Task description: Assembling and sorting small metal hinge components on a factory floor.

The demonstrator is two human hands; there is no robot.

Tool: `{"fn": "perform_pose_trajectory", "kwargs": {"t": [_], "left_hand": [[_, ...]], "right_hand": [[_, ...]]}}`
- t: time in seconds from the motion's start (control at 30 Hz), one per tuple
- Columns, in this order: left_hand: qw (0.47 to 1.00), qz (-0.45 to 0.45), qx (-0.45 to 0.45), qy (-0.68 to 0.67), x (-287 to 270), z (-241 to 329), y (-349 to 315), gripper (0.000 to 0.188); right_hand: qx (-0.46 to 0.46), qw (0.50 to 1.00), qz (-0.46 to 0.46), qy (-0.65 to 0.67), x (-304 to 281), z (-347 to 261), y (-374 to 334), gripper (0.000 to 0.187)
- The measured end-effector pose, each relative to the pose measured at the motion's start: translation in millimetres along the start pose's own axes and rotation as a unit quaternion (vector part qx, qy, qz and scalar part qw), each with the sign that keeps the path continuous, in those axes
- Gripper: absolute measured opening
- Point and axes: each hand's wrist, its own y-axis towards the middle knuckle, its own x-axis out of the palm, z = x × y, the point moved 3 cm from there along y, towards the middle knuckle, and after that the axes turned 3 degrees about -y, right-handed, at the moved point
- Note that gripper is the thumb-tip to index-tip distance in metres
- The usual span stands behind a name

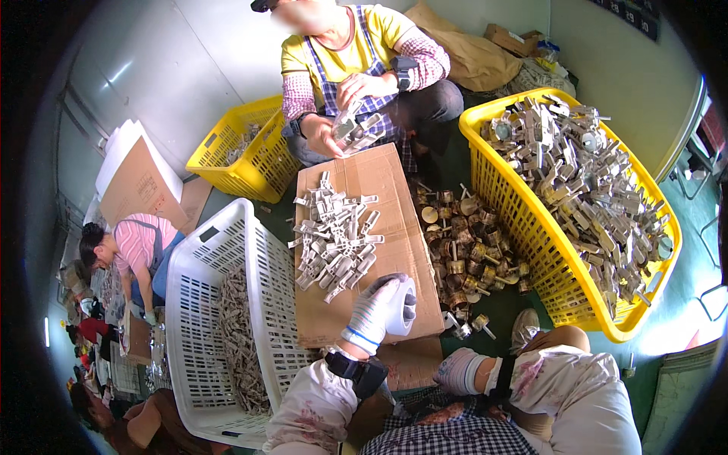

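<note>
My left hand, in a striped white work glove with grey fingertips, is closed round a smooth white curved piece that looks like a roll of tape. It is over the near edge of a cardboard sheet. A loose pile of small silvery metal lever-like parts lies on that sheet, just beyond the hand. Low beside my lap is my right hand, gloved too; its fingers point down and are mostly hidden. Across the cardboard, a co-worker's hands hold several metal parts.
At right stands a yellow basket heaped with metal pieces. A white basket with small parts is at left, and another yellow basket behind it. Brownish round fittings lie on the floor right of the cardboard. Other people work at far left.
</note>
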Motion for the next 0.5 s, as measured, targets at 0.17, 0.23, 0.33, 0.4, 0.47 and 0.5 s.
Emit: {"fn": "perform_pose_trajectory", "kwargs": {"t": [0.17,0.23,0.33,0.4,0.47,0.5], "left_hand": [[1.000,0.015,0.007,0.016,-2.3,0.4,-0.2,0.019],[1.000,0.009,0.013,0.018,-1.2,0.4,-0.3,0.019],[1.000,0.012,0.019,0.018,-1.4,0.5,0.4,0.019],[1.000,0.018,0.019,0.017,-2.5,0.4,0.7,0.020],[1.000,0.015,0.006,0.018,-3.3,0.0,1.1,0.020],[1.000,0.015,0.006,0.018,-3.6,0.1,1.1,0.020]], "right_hand": [[-0.002,0.999,0.037,0.002,-5.9,-2.8,-5.6,0.023],[-0.002,0.999,0.037,0.006,7.9,1.8,4.0,0.023],[-0.006,1.000,0.029,0.000,1.9,-0.1,0.7,0.023],[-0.009,1.000,0.021,-0.010,-3.7,-2.4,-3.3,0.023],[-0.003,1.000,0.019,-0.003,-4.9,-2.7,-4.5,0.023],[-0.003,1.000,0.019,-0.003,-3.5,-2.4,-3.5,0.023]]}}
